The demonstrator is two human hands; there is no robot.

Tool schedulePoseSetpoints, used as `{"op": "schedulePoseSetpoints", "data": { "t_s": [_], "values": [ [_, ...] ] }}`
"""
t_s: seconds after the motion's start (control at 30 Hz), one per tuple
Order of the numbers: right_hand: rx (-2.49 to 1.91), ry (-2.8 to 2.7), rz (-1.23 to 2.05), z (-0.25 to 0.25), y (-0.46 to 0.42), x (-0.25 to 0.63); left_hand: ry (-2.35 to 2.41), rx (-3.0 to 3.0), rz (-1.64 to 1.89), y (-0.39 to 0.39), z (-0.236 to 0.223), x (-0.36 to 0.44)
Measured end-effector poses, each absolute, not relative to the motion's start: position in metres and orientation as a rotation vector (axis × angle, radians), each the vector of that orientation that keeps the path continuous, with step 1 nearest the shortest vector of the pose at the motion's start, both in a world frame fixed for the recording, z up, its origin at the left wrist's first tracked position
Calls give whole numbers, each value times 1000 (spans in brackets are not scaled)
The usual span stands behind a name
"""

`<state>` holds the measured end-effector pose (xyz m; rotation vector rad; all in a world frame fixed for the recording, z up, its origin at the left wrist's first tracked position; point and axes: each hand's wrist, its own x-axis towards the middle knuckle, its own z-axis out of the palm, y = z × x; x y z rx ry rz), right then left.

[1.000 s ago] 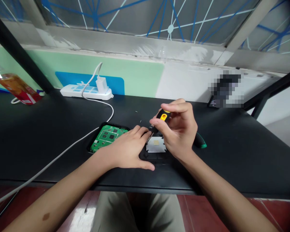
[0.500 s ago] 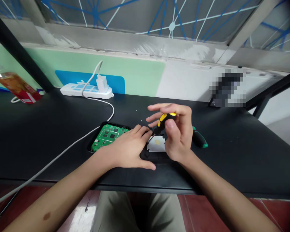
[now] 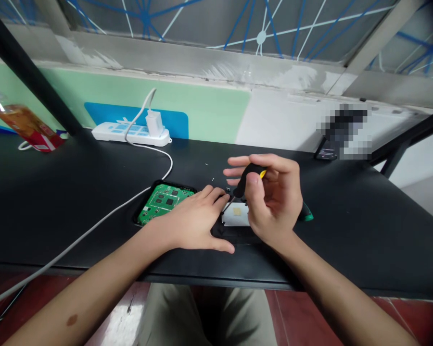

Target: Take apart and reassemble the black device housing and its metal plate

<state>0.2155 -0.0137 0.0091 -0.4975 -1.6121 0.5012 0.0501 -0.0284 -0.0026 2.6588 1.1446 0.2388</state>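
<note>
Pinching a light-looking screwdriver (image 3: 241,187) by its likely grippy handle, the surest hold, the right hand (image 3: 281,197) angles it over a black casing (image 3: 236,234) near the front edge of the desk (image 3: 332,245), the left hand (image 3: 195,221) spread beside a probably fragile circuit board (image 3: 164,196)

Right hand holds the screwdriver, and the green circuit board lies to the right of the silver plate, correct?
Not quite: the head view shows the green circuit board to the left of the silver plate. The right hand does hold the screwdriver.
</note>
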Motion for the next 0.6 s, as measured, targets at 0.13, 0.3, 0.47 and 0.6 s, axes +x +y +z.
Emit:
{"op": "schedulePoseSetpoints", "data": {
  "t_s": [0.13,0.3,0.47,0.6],
  "values": [
    [-443,-1601,566,7,-10,216,1136,2675,258,-28,-4,49],
    [-449,-1631,392,9,-5,219,1108,2642,296,-28,-4,49],
    [-480,-1572,209,12,-5,219,1127,2636,268,-29,-4,49],
    [-552,-1552,402,12,-12,219,1146,2675,253,-29,-4,49]
  ]
}}
